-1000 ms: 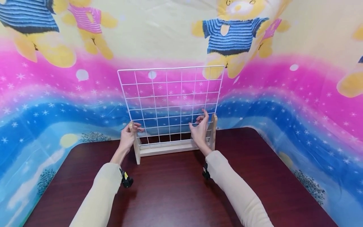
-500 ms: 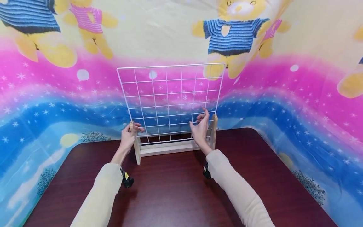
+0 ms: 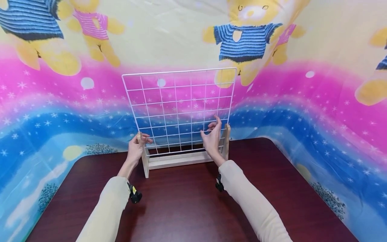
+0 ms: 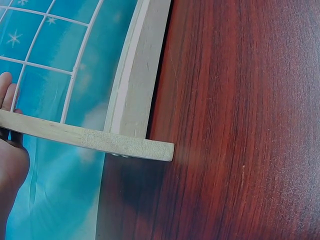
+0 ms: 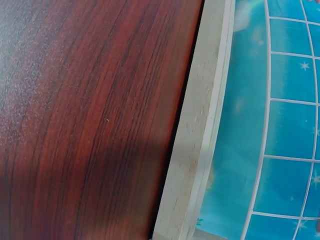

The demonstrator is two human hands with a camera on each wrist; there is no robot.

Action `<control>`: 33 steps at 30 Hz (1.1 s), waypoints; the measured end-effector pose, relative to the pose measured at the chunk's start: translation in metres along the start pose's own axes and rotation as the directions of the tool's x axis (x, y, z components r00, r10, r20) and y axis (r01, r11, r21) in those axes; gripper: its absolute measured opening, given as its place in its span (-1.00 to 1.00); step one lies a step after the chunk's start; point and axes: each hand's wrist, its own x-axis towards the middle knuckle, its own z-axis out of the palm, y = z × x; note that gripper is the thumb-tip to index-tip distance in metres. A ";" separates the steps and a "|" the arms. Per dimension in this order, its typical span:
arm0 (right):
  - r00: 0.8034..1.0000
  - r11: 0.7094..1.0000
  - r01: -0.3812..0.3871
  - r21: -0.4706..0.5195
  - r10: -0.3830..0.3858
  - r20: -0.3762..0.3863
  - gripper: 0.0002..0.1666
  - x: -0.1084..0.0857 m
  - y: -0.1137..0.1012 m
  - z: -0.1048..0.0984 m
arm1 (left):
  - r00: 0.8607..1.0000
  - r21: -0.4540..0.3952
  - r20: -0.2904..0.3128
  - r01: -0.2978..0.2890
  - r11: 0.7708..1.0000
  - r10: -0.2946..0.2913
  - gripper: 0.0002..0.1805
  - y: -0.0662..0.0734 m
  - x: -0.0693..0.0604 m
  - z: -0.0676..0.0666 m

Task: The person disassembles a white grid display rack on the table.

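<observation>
Gripping the left upright [image 3: 145,161] close to its top, the left hand [image 3: 135,149] has its fingers passed round the pale wood. The right hand [image 3: 213,138] is at the grid just inside the right upright [image 3: 226,144], thumb and forefinger spread apart; whether its grip holds wire or wood, I cannot tell.

Between the hands, the white wire grid [image 3: 181,114] rises above both uprights, its bottom wire apart from the wooden base rail [image 3: 178,160]. This rail joins the two uprights, and the stand is on the tabletop [image 3: 178,201] near its far edge, between the far-left and far-right corners.

Each wrist carries a black device, the left one [image 3: 135,194] and the right one [image 3: 219,183], below pale sleeves [image 3: 254,201]. Beyond the far edge hangs a cloth [image 3: 169,40] printed with bears and snowflakes.
</observation>
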 end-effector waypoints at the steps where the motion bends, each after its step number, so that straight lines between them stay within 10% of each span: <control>1: 1.000 1.000 0.001 0.004 -0.001 0.000 0.05 0.000 0.000 0.000 | 1.000 0.001 0.000 0.002 1.000 -0.002 -0.71 0.000 0.000 0.000; 33: 0.999 0.999 0.045 0.017 -0.045 -0.017 0.04 0.008 -0.005 0.000 | 1.000 0.014 -0.008 0.004 1.000 -0.004 -0.72 0.002 -0.001 0.000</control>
